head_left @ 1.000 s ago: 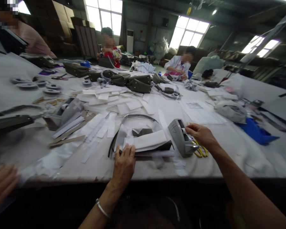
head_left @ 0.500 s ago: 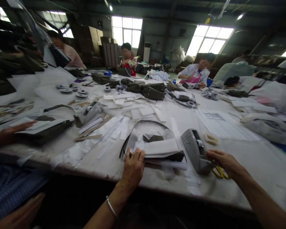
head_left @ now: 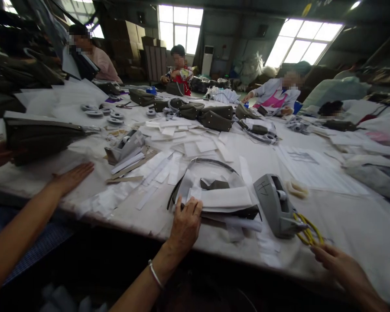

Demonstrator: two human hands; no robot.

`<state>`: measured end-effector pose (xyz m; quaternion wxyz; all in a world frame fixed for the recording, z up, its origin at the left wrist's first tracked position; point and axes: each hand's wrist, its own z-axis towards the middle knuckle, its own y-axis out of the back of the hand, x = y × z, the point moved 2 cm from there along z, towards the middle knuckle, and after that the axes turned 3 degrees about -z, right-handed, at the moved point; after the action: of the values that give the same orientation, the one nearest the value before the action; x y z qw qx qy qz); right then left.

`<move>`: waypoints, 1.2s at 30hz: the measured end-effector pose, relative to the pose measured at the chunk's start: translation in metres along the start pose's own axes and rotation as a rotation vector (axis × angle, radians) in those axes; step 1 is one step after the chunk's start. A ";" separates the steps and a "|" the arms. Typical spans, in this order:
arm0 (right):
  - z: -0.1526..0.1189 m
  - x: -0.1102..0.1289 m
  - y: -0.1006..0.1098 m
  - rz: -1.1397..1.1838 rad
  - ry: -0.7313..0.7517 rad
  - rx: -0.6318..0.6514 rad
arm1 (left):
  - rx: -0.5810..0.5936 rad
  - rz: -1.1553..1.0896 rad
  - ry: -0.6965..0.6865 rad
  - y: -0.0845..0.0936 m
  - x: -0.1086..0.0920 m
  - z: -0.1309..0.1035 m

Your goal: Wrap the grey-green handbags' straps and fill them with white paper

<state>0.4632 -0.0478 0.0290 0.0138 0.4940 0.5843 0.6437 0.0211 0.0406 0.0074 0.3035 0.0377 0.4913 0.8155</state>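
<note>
A dark olive handbag (head_left: 229, 213) lies in front of me with its curved strap behind it, partly covered by white padding sheets (head_left: 225, 197). My left hand (head_left: 186, 221), a bangle at its wrist, holds the bag's near left edge, fingers bent over the white material. At the lower right, my right hand (head_left: 339, 264) is closed, thumb and fingertips together beside the yellow-handled scissors (head_left: 308, 229). Whatever is between those fingertips, if anything, is too small to make out. A grey tape dispenser (head_left: 274, 208) stands between the bag and my right hand.
At left, a co-worker's hand (head_left: 73, 177) lies flat beside another dark bag (head_left: 42, 136). A second dispenser (head_left: 125, 147), paper strips (head_left: 160, 173), white sheets (head_left: 198, 145) and dark bags (head_left: 216, 119) cover the middle. Tape rolls (head_left: 94, 112) sit behind; people work across the table.
My right hand has moved from the dispenser's cutting end down and right, past the scissors. My left hand stays on the bag. The co-worker's bag is now raised upright at left.
</note>
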 end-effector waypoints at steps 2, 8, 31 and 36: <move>-0.008 0.017 0.008 -0.104 -0.008 0.028 | -0.004 -0.010 -0.003 -0.001 -0.001 0.000; -0.066 0.193 -0.024 -0.185 0.565 0.523 | -0.019 -0.014 0.003 -0.001 -0.002 0.000; -0.072 0.383 -0.252 -1.391 1.771 0.611 | -0.087 -0.100 0.053 -0.009 0.001 -0.003; -0.046 0.389 -0.252 -1.279 1.868 0.608 | -0.088 -0.096 0.055 -0.008 0.001 -0.002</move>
<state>0.0930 0.2294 0.0851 -0.2185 -0.5714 0.6393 0.4660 0.0232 0.0417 -0.0003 0.3299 -0.0218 0.4645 0.8216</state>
